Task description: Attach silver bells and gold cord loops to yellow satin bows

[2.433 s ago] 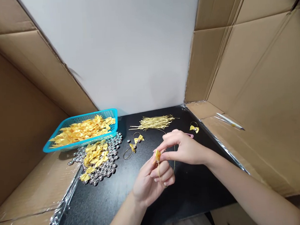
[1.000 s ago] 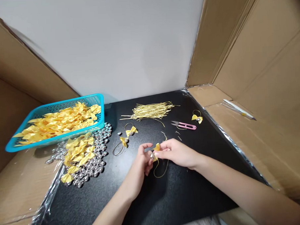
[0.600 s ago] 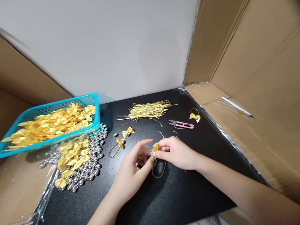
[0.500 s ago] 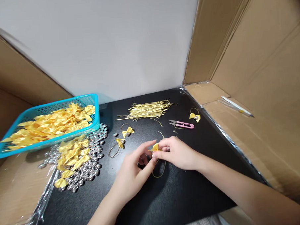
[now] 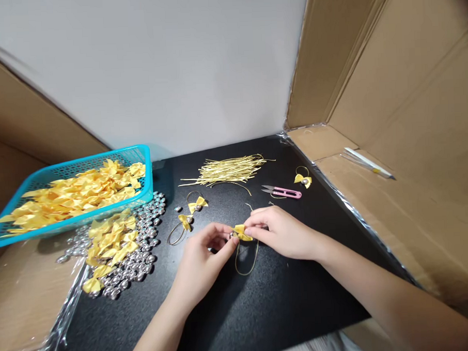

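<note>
A yellow ribbon bow point(image 5: 243, 232) is held between my two hands above the black table. My left hand point(image 5: 206, 254) pinches a small round silver bead point(image 5: 232, 235) at the bow's left side between thumb and fingertips. From the right, my right hand point(image 5: 285, 233) has thumb and fingers closed on the bow's other wing. A thin gold cord point(image 5: 246, 274) hangs below in a loop, and part of it is hidden by the fingers. Left of my hands lie two bows with silver beads and cord loops, the nearer bow point(image 5: 185, 222) and the farther bow point(image 5: 197, 203).
A blue basket point(image 5: 148, 174) of yellow bows stands at the left, with loose bows point(image 5: 112, 237) and silver beads point(image 5: 144, 259) before it. Gold cords point(image 5: 229, 170) lie behind my hands. Pink thread snips point(image 5: 291, 193), a beaded bow point(image 5: 303, 181) and a pen-like tool point(image 5: 369, 163) are rightward.
My hands have drawn slightly apart, and the bow between them shows more fully. The right fingers have shifted to the bow's right wing. The view has moved slightly.
</note>
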A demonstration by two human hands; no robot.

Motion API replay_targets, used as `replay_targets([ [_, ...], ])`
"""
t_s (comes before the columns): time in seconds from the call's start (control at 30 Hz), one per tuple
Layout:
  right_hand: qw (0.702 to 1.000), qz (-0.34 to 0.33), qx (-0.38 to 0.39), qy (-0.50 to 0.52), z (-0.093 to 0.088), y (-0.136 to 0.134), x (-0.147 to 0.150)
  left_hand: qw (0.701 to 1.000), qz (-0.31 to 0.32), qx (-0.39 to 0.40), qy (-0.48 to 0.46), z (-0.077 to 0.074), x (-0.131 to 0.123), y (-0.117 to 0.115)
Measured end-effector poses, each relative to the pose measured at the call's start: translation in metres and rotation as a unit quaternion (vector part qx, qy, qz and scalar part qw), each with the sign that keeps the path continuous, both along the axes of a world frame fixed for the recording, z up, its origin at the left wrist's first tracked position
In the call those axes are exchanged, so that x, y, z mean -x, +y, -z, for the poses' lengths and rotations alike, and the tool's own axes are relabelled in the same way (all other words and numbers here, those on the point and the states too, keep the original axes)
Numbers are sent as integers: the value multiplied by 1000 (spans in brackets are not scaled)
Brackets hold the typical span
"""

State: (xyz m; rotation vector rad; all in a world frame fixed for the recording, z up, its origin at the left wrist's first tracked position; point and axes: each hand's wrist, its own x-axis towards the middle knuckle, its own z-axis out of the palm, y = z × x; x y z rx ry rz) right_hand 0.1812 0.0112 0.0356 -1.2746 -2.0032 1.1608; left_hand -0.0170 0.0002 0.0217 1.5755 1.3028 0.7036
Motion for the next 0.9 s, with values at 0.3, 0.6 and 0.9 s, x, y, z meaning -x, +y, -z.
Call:
replay_targets([
  [0.3, 998, 37, 14, 40, 5, -2, 5, 993, -12, 68, -98, 9, -3, 2],
  [0.6, 1000, 18, -18, 13, 0, 2, -1, 993, 10, 65, -95, 5, 1, 1],
  [0.9, 992, -75, -37, -89, -9, 1, -8, 990, 77, 71, -90, 9, -2, 3],
])
